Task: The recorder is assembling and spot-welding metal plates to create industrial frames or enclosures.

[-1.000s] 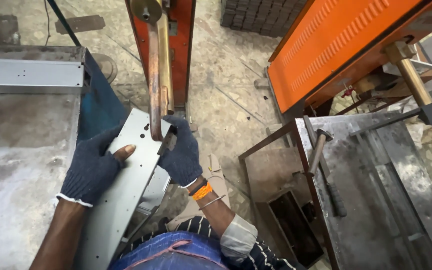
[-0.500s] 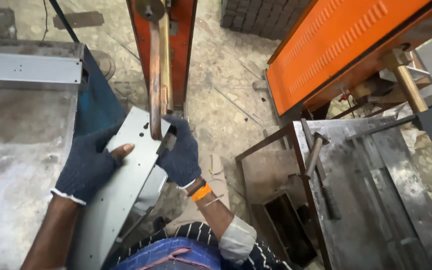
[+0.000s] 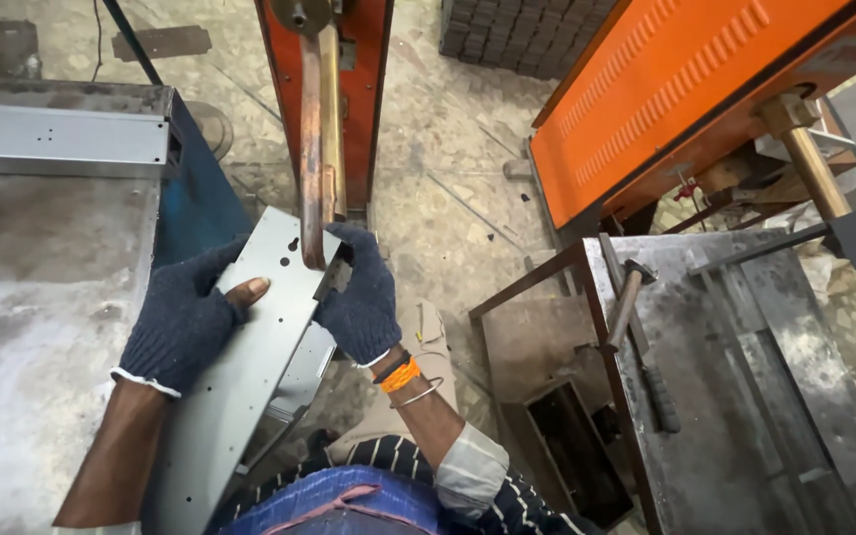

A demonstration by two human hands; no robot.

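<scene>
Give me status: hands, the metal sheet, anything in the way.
Left hand and right hand, both gloved, grip the grey metal sheet. Sheet's top end sits under the copper rod. Nothing blocking.

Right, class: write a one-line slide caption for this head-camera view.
Two gloved hands, left hand and right hand, hold a grey metal sheet under a copper welder arm.

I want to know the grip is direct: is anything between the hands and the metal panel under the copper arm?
Only dark gloves: left hand and right hand hold the panel directly, its top under the copper arm.
</scene>
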